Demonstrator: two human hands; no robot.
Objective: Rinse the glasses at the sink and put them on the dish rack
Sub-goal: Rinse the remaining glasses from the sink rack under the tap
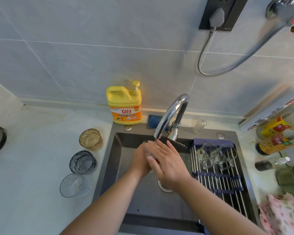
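Steel tap (166, 116) wets the left hand (139, 160), held beneath for rinsing; right hand (166, 163) lies flat-fingered across it; left's grip hidden.

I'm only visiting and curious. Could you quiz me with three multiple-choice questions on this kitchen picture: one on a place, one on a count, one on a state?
1. Where does the yellow dish-soap bottle stand?
A) on a window sill
B) on the white counter behind the dark sink
C) on the floor

2. How many drinking glasses stand on the counter left of the sink?
A) one
B) three
C) five

3. The chrome faucet is:
A) running
B) shut off
C) wrapped in a cloth

Answers:
1. B, it stands at the sink's back edge by the tiled wall.
2. B, an amber glass, a blue-grey glass and a clear glass stand in a row.
3. A, a stream falls from the spout onto the left hand and right hand.
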